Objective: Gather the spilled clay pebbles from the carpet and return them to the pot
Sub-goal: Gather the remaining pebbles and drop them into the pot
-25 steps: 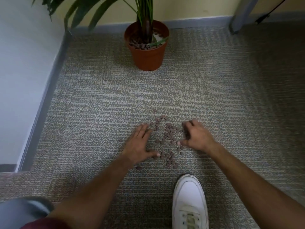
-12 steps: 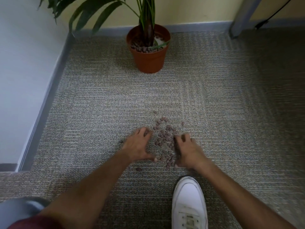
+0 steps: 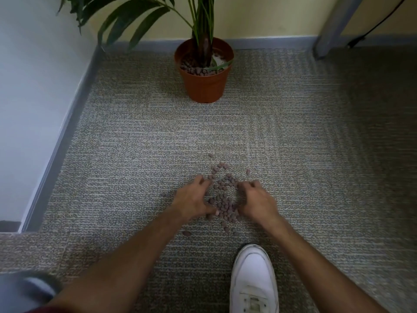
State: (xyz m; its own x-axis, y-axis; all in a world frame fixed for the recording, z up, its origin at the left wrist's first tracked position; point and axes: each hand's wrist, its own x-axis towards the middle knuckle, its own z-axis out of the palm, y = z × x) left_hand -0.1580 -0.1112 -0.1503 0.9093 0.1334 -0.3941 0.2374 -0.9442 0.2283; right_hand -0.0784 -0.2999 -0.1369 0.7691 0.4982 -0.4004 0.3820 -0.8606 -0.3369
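Observation:
Several brown clay pebbles (image 3: 223, 199) lie in a loose heap on the grey carpet (image 3: 135, 143). My left hand (image 3: 191, 199) rests on the heap's left side, my right hand (image 3: 257, 202) on its right; both are cupped inward with curled fingers against the pebbles. A few stray pebbles lie beyond the heap, one (image 3: 248, 171) up right and one (image 3: 186, 233) near my left wrist. The orange pot (image 3: 206, 84) with a green plant stands farther ahead, pebbles inside it.
My white shoe (image 3: 253, 281) stands just behind the heap. A wall with grey skirting (image 3: 67, 123) runs along the left; a grey furniture leg (image 3: 331, 26) and a black cable (image 3: 374, 26) are at the back right.
Both hands have drawn closer together, and my right hand slid left and toward me. The pebbles are bunched tighter between them. The view has dipped slightly.

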